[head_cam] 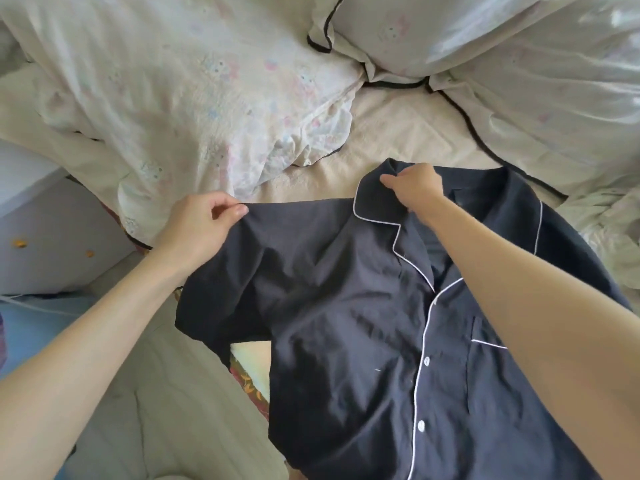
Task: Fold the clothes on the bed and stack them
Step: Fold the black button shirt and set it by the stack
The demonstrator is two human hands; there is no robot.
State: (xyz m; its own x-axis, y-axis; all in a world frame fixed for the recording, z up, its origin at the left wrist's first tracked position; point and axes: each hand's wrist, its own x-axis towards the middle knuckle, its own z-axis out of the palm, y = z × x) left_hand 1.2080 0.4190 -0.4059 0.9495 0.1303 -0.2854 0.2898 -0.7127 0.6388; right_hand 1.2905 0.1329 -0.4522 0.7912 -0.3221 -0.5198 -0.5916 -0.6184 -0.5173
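Rumpled cream bedding [194,98] fills the far half of the view, with a pillow [450,32] trimmed in black at the top and a bare patch of beige sheet [398,133] between them. On the near part of that sheet lies the dark pyjama shirt [346,341], front up, buttons closed.

Thumb and forefinger of the left hand [201,226] pinch the shoulder seam where the sleeve begins, lifting it slightly. The right hand [415,192] has its fingers curled round the collar at the back of the neck (its fingertips are partly hidden). Holding both points likely serves to pull the top edge straight before folding.

Its left sleeve hangs past the mattress edge; open sheet lies beyond the collar, so the shirt could be slid forward.
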